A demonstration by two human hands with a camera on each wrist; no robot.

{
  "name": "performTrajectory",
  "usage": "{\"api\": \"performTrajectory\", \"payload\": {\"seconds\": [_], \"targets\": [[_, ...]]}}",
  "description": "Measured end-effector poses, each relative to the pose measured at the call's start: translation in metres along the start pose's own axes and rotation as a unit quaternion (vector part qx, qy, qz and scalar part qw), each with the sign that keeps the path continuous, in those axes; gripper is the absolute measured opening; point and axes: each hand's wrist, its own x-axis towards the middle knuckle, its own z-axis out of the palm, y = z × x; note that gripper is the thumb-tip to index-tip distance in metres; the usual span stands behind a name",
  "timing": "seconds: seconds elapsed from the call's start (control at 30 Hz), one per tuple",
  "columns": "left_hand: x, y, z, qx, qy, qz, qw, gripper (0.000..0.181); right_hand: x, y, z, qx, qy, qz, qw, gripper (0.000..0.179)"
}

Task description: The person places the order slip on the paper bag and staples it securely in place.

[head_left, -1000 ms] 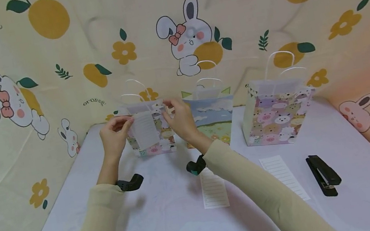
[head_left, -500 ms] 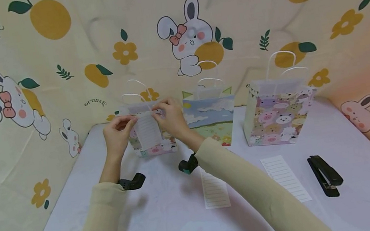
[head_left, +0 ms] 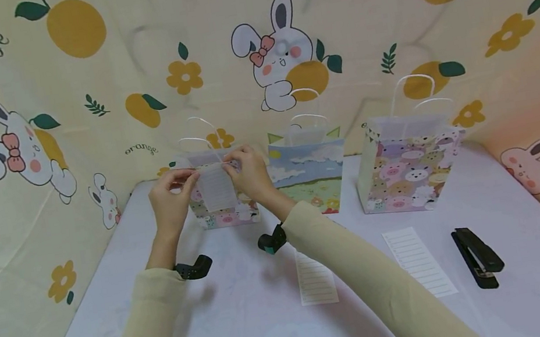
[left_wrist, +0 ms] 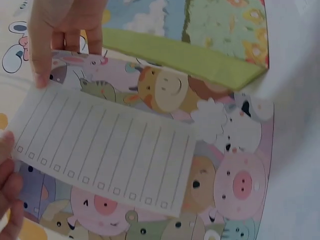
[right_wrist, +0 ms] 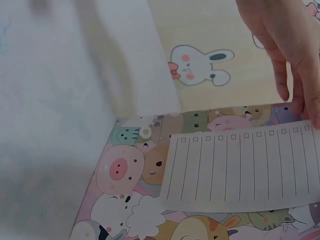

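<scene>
Our right grip [head_left: 253, 176] just joined our left grip [head_left: 169, 199] pinching the list [head_left: 218, 188], so it's straighter before the leftmost bag [head_left: 227, 219], far counter [head_left: 241, 320] edge.

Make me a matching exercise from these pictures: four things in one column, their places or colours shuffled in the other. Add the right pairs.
Things
1. Stapler
2. Sky-and-meadow gift bag
3. Checklist sheet
4. Sleeves

Places or colours
A. Held at its top edge by the left hand and right hand
B. Pale beige
C. On the table, right of the loose lined sheets in the head view
D. Standing between two animal-print gift bags

Right pairs: 1-C, 2-D, 3-A, 4-B
</scene>
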Motion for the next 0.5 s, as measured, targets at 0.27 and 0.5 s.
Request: {"api": "performTrajectory", "payload": {"seconds": [0.27,0.5], "targets": [[0.002,-0.004,-0.005,0.055,0.03,0.077,0.995,0.027,0.0,0.001,0.0,0.003,0.001,0.007,1.0,0.019],[0.011,-0.002,-0.01,0.08,-0.022,0.109,0.9906,0.03,0.001,0.001,0.0,0.005,-0.001,0.009,1.0,0.019]]}}
